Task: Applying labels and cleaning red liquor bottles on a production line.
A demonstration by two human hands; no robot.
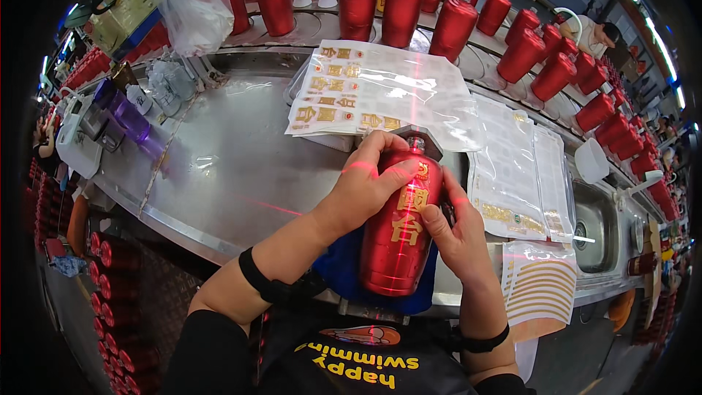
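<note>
A glossy red metallic bottle bearing gold characters is gripped near its neck by the left hand and pinched at its side by the right hand, above a blue cloth at the steel tabletop edge. A gold character could be pressed crooked if the bottle were rolled.
</note>
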